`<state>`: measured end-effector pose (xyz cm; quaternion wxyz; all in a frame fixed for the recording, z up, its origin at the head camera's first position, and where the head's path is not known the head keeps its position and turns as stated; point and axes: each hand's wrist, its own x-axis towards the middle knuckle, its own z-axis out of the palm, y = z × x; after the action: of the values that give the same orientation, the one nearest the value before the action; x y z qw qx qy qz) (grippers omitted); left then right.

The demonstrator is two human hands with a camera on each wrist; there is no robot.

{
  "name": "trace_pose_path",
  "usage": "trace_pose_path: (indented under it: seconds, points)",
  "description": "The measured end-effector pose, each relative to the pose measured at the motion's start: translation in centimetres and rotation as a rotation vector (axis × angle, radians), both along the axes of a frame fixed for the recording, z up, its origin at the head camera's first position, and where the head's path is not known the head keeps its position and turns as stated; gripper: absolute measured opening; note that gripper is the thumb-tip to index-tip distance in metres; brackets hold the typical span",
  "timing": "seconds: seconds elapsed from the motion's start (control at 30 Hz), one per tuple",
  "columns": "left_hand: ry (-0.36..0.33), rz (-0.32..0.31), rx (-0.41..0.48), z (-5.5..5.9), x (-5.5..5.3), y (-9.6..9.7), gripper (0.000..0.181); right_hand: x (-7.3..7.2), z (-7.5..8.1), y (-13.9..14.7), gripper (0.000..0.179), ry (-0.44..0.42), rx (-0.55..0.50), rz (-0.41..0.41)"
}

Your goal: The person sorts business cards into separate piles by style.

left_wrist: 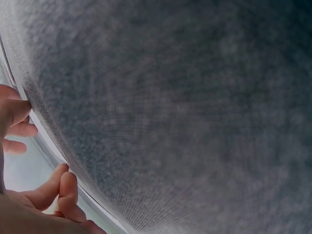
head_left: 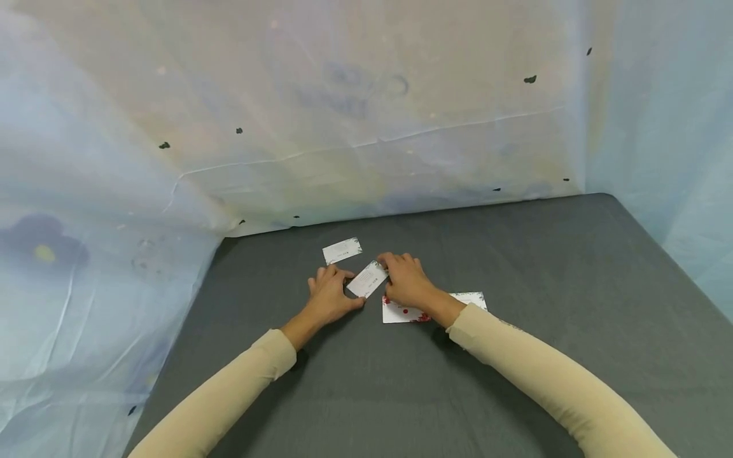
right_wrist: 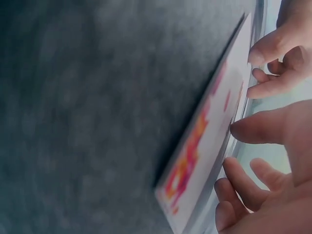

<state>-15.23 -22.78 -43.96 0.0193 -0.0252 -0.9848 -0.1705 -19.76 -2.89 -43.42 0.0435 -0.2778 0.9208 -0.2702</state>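
A small white card (head_left: pixel 368 279) with printed lines and dark leafy corners lies slanted between the two hands, over the grey table. My left hand (head_left: pixel 331 298) holds its left end, thumb at the lower edge and fingertips at the upper corner. My right hand (head_left: pixel 408 281) grips the opposite end between thumb and fingers. In the right wrist view, both hands' fingers meet beyond a card with red and orange flowers (right_wrist: pixel 187 168). The same red-flowered card (head_left: pixel 395 311) lies beneath the right wrist in the head view, partly hidden by it. Only fingers (left_wrist: pixel 46 192) and cloth show in the left wrist view.
Another white card (head_left: pixel 342 250) lies just beyond the left hand. White card stock with a leafy corner (head_left: pixel 473 299) shows past the right wrist. The grey cloth-covered table (head_left: pixel 544 261) meets pale patterned sheets (head_left: pixel 372 172) at the back and sides.
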Motion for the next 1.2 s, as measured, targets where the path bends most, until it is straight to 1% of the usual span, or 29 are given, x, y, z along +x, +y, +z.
trace_pose_path:
  seconds: [0.1, 0.23, 0.4, 0.53, 0.67, 0.77, 0.9, 1.03, 1.2]
  points:
    - [-0.018, 0.009, 0.035, 0.04, -0.12, 0.0, 0.057, -0.09, -0.13, -0.06, 0.054, -0.017, -0.014, -0.012]
    - [-0.027, 0.016, 0.075, -0.05, -0.2, 0.09, 0.055, -0.07, -0.26, -0.09, 0.056, -0.007, -0.014, -0.021]
    - [-0.002, 0.007, 0.098, 0.04, -0.08, 0.32, 0.056, -0.17, -0.13, 0.06, 0.064, -0.002, -0.004, -0.024]
    - [0.008, -0.001, 0.1, 0.13, -0.06, 0.51, 0.055, -0.36, 0.1, 0.26, 0.068, -0.021, 0.001, -0.012]
    - [-0.005, 0.002, 0.104, 0.08, -0.05, 0.54, 0.055, -0.46, 0.17, 0.25, 0.066, -0.025, 0.021, -0.003]
    - [-0.001, -0.008, 0.123, 0.02, 0.08, 0.48, 0.057, -0.44, 0.15, 0.18, 0.064, -0.016, 0.024, -0.006]
    - [0.024, -0.013, 0.152, -0.23, 0.12, 0.27, 0.063, -0.41, 0.15, 0.15, 0.062, 0.006, -0.002, -0.019]
    - [0.044, 0.007, 0.163, -0.42, 0.0, -0.02, 0.067, -0.38, 0.23, 0.11, 0.061, 0.029, -0.031, -0.028]
    - [0.069, 0.011, 0.172, -0.35, -0.24, -0.35, 0.067, -0.37, 0.46, 0.13, 0.06, 0.035, -0.056, -0.025]
